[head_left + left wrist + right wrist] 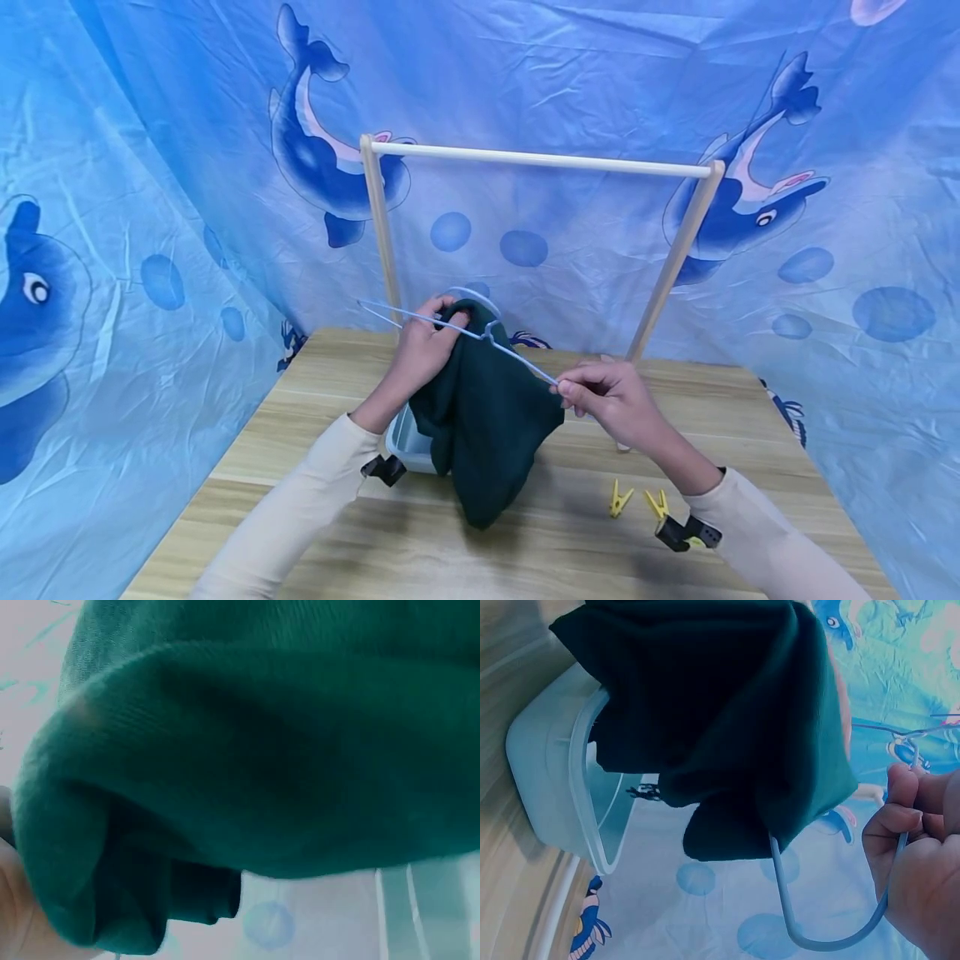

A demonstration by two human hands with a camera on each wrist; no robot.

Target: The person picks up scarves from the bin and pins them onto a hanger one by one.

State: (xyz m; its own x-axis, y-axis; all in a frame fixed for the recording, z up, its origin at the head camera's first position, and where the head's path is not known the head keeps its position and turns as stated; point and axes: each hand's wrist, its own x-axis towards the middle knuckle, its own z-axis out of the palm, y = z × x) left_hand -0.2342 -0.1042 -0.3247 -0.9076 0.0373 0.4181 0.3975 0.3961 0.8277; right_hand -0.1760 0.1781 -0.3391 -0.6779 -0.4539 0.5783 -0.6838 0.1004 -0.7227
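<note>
A dark green cloth (487,417) hangs in folds between my hands, its lower end over the table. Its upper edge is gripped by my left hand (423,350), with the light blue hanger (525,362) passing across there. My right hand (615,400) pinches the hanger near its right end. In the right wrist view, the hanger's rounded end (832,945) curves out from beneath the cloth (727,697) to the right fingers. Green fabric (262,765) fills most of the left wrist view and hides nearly all of the left hand. Behind the cloth stands a light blue tub (405,442), partly covered.
A wooden rack with a white crossbar (540,158) stands at the back of the wood-grain table (360,533). Two yellow clothespins (618,500) lie at the front right, one near the right wrist camera. Blue dolphin-print curtains (600,75) surround the table.
</note>
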